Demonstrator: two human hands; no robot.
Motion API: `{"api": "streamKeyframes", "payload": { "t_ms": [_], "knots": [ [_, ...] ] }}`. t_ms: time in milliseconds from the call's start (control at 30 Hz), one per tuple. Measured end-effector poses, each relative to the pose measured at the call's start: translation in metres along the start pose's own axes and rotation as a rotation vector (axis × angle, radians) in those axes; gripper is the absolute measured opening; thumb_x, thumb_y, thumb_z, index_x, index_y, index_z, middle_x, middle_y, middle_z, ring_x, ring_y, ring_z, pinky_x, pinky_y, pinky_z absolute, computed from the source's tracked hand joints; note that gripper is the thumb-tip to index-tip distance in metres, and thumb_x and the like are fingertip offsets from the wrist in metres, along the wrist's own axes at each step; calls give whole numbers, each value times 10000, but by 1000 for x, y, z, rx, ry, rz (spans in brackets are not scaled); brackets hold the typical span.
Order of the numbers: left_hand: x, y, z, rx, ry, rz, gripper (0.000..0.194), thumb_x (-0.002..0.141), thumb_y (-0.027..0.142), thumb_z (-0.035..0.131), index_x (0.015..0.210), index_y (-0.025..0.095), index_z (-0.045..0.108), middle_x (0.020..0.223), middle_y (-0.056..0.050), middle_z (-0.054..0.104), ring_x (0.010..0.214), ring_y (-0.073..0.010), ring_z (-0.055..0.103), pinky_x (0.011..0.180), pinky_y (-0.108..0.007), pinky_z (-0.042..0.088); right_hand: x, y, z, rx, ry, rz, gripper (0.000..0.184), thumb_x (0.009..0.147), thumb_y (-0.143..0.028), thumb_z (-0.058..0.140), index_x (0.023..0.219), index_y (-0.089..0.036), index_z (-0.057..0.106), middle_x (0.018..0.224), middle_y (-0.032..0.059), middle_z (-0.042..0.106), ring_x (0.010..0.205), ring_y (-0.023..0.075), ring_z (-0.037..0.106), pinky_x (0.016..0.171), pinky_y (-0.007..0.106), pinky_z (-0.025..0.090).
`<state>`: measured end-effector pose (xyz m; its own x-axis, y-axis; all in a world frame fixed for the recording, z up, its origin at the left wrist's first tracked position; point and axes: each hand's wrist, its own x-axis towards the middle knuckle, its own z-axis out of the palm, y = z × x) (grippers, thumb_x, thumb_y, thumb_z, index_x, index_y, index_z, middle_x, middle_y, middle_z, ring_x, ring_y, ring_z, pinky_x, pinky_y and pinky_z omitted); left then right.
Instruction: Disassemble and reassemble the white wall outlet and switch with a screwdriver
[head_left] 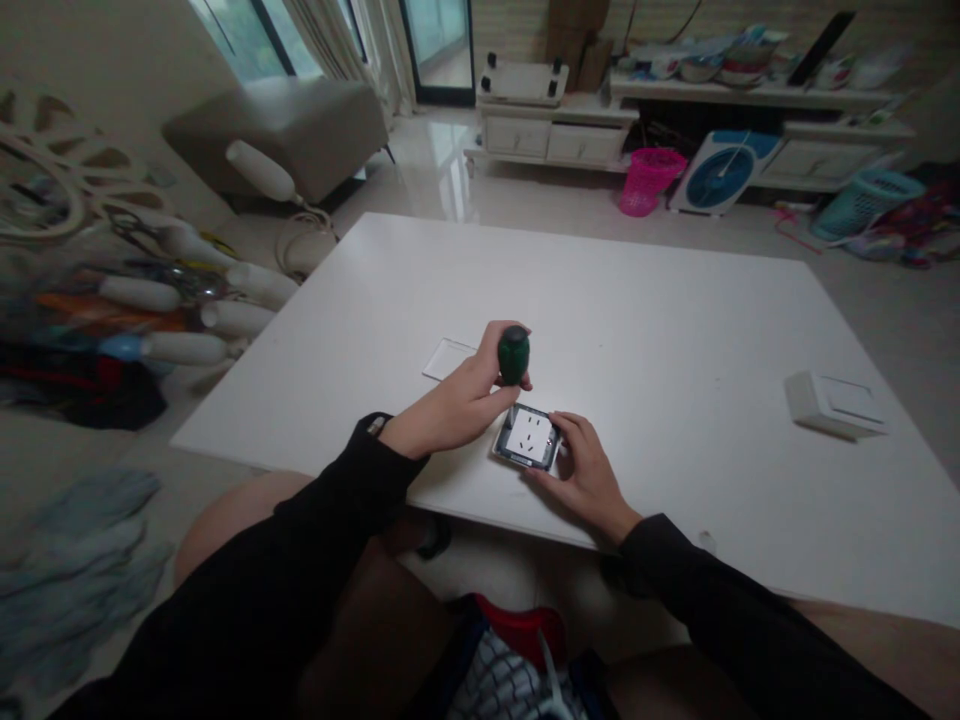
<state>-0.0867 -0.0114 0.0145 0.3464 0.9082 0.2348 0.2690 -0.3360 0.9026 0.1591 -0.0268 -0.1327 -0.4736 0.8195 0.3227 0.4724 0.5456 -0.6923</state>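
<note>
My left hand (474, 385) is closed around the green handle of a screwdriver (514, 356), held upright with its shaft pointing down. The shaft reaches toward the upper left edge of a wall socket (529, 436), whether it touches a screw I cannot tell. The socket has a white face with several slots and a dark frame, and lies near the table's front edge. My right hand (583, 473) grips the socket's right side between thumb and fingers. Partly behind my left hand lies a flat white cover frame (448, 358).
The white table (652, 310) spreads out ahead. A white box-like switch unit (838, 405) sits on its right side. White lamp-like pieces (187, 348) crowd the floor at left. Beyond the table stand a pink basket (649, 180), a blue fan (721, 172) and a grey bench (277, 125).
</note>
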Motion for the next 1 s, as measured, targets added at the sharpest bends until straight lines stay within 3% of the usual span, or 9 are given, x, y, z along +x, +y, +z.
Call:
{"api": "streamKeyframes", "payload": {
  "t_ms": [167,267,467,600,800,1000],
  "knots": [
    [-2,1,10,101,68,-44,500,960,224,671,1357,222,367,963,-12,616,839,-167,633,808,-348,523,1,0,0,5,1,-7,800,840,-471,818,1520,-290,439,1427,155,535,1321,385,540,1098,623,515],
    [-1,-1,10,110,96,-46,521,941,213,711,1356,228,396,937,5,619,812,-153,633,791,-330,528,1,-1,-1,-2,-2,-7,802,837,-485,820,1516,-291,441,1422,156,541,1317,386,544,1102,629,509],
    [3,-6,5,71,199,-62,651,753,157,877,1282,240,506,1002,4,610,853,-151,646,744,-288,575,1,-1,-1,2,-2,-5,791,834,-478,824,1499,-288,443,1416,153,539,1309,378,546,1099,622,512],
    [4,-6,2,-2,142,-72,601,795,132,822,1295,240,506,1019,-9,656,921,-176,689,841,-342,608,0,1,-1,-3,-4,-9,800,832,-476,828,1505,-284,441,1425,155,536,1319,377,540,1107,616,507],
    [1,-4,0,15,19,-20,488,953,108,598,1399,215,433,1107,-81,673,1047,-213,684,928,-384,563,0,0,-1,-8,-1,-7,803,839,-481,824,1513,-279,437,1429,157,537,1320,375,541,1110,612,505],
    [-2,-3,7,84,70,-58,559,963,207,657,1433,216,357,993,-29,631,885,-170,621,851,-354,524,1,-1,-1,-1,-5,-3,806,842,-498,824,1517,-282,440,1432,151,538,1327,369,536,1117,604,501]
  ]
}}
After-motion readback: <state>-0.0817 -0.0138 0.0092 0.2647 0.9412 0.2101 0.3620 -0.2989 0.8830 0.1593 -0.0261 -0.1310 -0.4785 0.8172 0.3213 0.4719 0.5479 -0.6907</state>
